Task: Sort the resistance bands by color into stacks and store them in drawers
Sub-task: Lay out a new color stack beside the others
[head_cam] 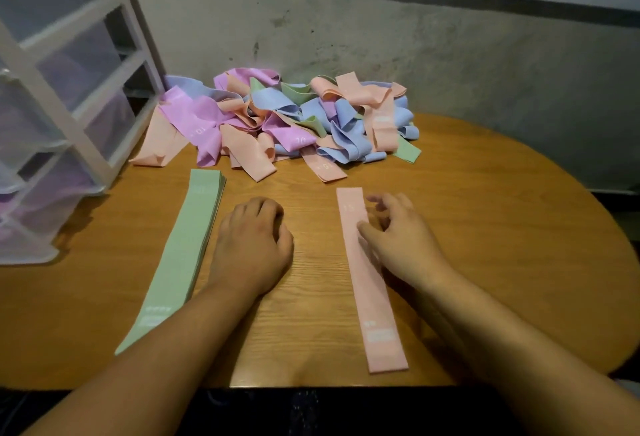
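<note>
A tangled pile of resistance bands [277, 120] in pink, peach, blue and green lies at the back of the wooden table [485, 227]. A neat stack of green bands [180, 252] lies flat on the left. One peach band [372, 297] lies flat and straight to the right of the middle. My left hand [254, 245] rests on the table between the two, fingers curled under, holding nothing. My right hand [398, 231] hovers at the peach band's upper right edge with spread, blurred fingers; its thumb touches the band.
A white-framed unit of translucent plastic drawers [59, 116] stands at the table's left edge, with pinkish-purple contents faintly visible inside. A grey stained wall [415, 47] runs behind the pile. The table's front edge is close to my body.
</note>
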